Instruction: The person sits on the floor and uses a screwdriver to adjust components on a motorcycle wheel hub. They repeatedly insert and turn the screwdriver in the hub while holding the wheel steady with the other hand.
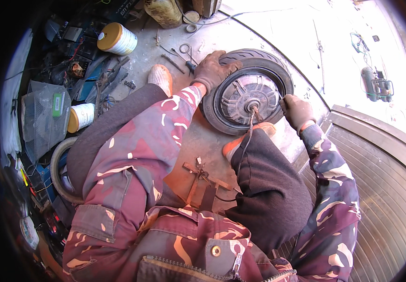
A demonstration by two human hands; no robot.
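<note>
A hub-motor wheel (251, 97) with a black tyre (211, 111) lies on the floor between my feet. My left hand (214, 71), in a brownish work glove, grips the tyre at its upper left, thumb and fingers laid over the tread and sidewall. My right hand (298, 112), gloved too, is closed in a fist against the wheel's right edge; whatever it may hold is hidden by the fingers. From the hub's axle a cable (245, 149) runs down over my right leg.
Beyond my left shoe lie a screwdriver (189, 65) and a metal bar (173, 64). Tubs (118, 39), a mesh basket (46, 120) and electrical parts crowd the left side. A rusty metal frame (192, 188) lies between my legs. Ribbed metal shutter (377, 174) stands at right.
</note>
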